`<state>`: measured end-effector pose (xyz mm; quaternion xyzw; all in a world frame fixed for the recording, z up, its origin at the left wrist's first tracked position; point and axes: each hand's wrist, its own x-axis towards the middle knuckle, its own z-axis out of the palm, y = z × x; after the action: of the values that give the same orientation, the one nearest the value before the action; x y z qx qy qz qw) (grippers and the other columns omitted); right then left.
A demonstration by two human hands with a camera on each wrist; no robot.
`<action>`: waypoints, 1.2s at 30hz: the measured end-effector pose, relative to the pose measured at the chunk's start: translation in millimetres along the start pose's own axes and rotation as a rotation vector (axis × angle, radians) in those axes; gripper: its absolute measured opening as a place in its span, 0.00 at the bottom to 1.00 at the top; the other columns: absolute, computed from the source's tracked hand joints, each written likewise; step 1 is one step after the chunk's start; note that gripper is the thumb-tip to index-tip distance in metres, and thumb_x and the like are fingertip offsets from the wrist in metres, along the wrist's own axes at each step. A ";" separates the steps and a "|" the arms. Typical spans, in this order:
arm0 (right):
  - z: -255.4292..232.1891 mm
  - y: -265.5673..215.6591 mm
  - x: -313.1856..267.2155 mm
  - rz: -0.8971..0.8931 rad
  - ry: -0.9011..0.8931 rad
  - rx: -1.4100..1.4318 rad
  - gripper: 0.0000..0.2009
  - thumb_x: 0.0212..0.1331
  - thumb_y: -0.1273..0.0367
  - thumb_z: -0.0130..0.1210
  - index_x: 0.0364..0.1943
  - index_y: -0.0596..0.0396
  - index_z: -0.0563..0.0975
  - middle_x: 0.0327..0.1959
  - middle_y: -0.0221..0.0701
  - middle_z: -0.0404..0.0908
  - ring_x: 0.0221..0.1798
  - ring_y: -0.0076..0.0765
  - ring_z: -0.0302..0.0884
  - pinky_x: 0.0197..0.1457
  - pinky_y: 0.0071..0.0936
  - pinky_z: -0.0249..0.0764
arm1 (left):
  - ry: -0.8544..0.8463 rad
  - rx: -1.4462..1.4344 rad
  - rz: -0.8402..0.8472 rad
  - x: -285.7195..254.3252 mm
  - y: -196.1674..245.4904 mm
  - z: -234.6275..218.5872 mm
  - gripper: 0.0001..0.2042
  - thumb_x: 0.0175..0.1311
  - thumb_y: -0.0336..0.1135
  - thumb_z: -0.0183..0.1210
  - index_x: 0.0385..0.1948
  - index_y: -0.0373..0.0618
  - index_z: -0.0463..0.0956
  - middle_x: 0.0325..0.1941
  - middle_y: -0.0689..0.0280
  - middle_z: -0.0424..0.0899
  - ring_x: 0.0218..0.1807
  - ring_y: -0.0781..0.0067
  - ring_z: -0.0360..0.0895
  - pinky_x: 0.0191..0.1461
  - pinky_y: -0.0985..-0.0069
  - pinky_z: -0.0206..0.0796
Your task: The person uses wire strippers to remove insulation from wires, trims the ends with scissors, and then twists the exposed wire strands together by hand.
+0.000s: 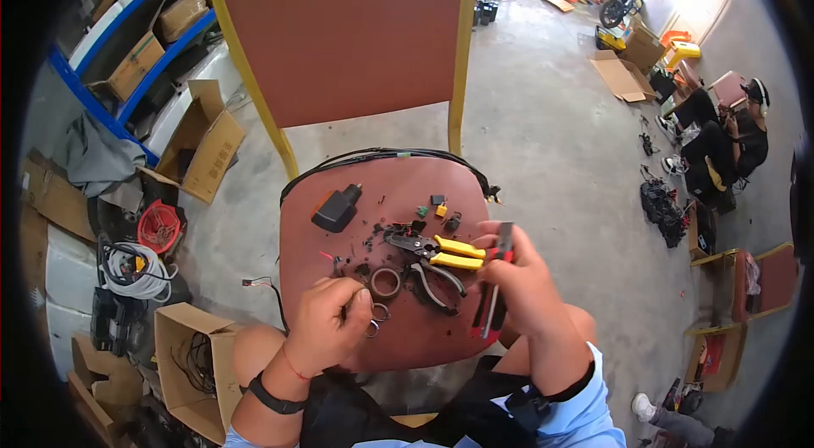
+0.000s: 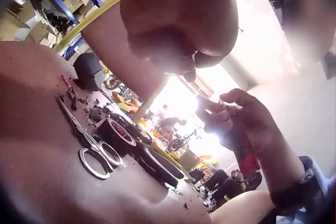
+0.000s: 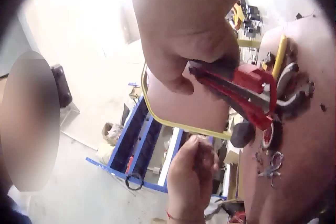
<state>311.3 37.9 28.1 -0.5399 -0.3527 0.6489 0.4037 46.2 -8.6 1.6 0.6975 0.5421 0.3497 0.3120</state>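
My right hand (image 1: 521, 278) grips a red and black tool (image 1: 492, 300) with a grey metal part, over the right edge of the chair seat (image 1: 407, 346). The right wrist view shows its red and black body (image 3: 236, 90) under the curled fingers. My left hand (image 1: 331, 321) is held above the front left of the seat with thumb and fingertips together; whether something small is between them cannot be told. Beside it are a tape roll (image 1: 386, 282) and scissors (image 2: 89, 139). Yellow-handled pliers (image 1: 458, 252) and dark-handled pliers (image 1: 439, 289) lie between the hands.
A black plug-like block (image 1: 337, 209), small connectors (image 1: 441, 211) and dark scraps lie on the seat. Black cable (image 1: 381, 152) runs along its back edge, below the backrest (image 1: 343, 33). Cardboard boxes (image 1: 191, 355) stand at the left. A person (image 1: 746, 139) sits at the right.
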 end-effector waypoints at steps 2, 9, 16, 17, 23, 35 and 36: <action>-6.6 3.1 4.9 -0.005 0.025 0.001 0.33 0.51 0.84 0.46 0.68 0.58 0.65 0.55 0.35 0.73 0.48 0.29 0.76 0.49 0.28 0.78 | 0.034 -0.048 -0.046 0.1 -2.8 1.3 0.07 0.70 0.31 0.57 0.31 0.39 0.79 0.24 0.59 0.80 0.27 0.61 0.75 0.35 0.67 0.67; 17.0 52.3 1.7 -0.437 -0.168 -0.696 0.34 0.49 0.84 0.50 0.67 0.59 0.64 0.59 0.47 0.71 0.58 0.53 0.70 0.63 0.41 0.71 | 0.147 -0.293 -0.186 2.1 -2.4 -3.8 0.12 0.79 0.33 0.51 0.32 0.38 0.77 0.24 0.70 0.75 0.27 0.82 0.67 0.31 0.78 0.61; 54.9 90.3 -3.0 -0.629 -0.275 -1.156 0.32 0.52 0.75 0.55 0.67 0.67 0.65 0.63 0.52 0.70 0.58 0.63 0.70 0.65 0.48 0.70 | 0.240 -0.549 -0.293 3.6 -13.0 -11.8 0.14 0.82 0.38 0.49 0.37 0.41 0.78 0.28 0.76 0.75 0.26 0.92 0.63 0.30 0.86 0.55; 59.3 93.0 -2.8 -0.620 -0.265 -1.188 0.32 0.53 0.75 0.55 0.67 0.67 0.65 0.63 0.53 0.70 0.58 0.63 0.70 0.66 0.49 0.69 | 0.239 -0.559 -0.300 3.8 -12.1 -13.4 0.14 0.82 0.38 0.50 0.37 0.41 0.78 0.29 0.76 0.75 0.27 0.91 0.64 0.30 0.86 0.56; 73.6 99.3 5.9 -0.766 0.042 -1.377 0.31 0.55 0.71 0.61 0.67 0.58 0.69 0.62 0.48 0.72 0.59 0.58 0.71 0.66 0.47 0.69 | 0.223 -0.517 -0.242 -0.1 -10.6 -18.2 0.13 0.82 0.38 0.51 0.40 0.40 0.80 0.30 0.76 0.75 0.31 0.90 0.64 0.33 0.85 0.59; 107.0 119.6 -4.0 -0.672 -0.253 -1.588 0.09 0.60 0.67 0.55 0.41 0.54 0.76 0.37 0.35 0.82 0.40 0.40 0.83 0.41 0.35 0.80 | 0.156 -0.359 -0.259 -1.2 -1.3 -24.8 0.13 0.82 0.37 0.50 0.39 0.38 0.79 0.33 0.70 0.79 0.36 0.81 0.74 0.40 0.78 0.68; 105.7 124.3 -2.8 -0.709 -0.234 -1.558 0.08 0.60 0.67 0.55 0.40 0.54 0.76 0.36 0.35 0.82 0.39 0.40 0.84 0.39 0.34 0.80 | 0.165 -0.352 -0.240 0.0 -1.6 -22.9 0.13 0.82 0.38 0.50 0.39 0.38 0.79 0.33 0.70 0.79 0.34 0.82 0.73 0.39 0.78 0.68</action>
<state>189.6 -19.8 -64.0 -0.4504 -0.8842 0.1093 0.0583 26.5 -7.0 13.1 0.5318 0.5754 0.4553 0.4229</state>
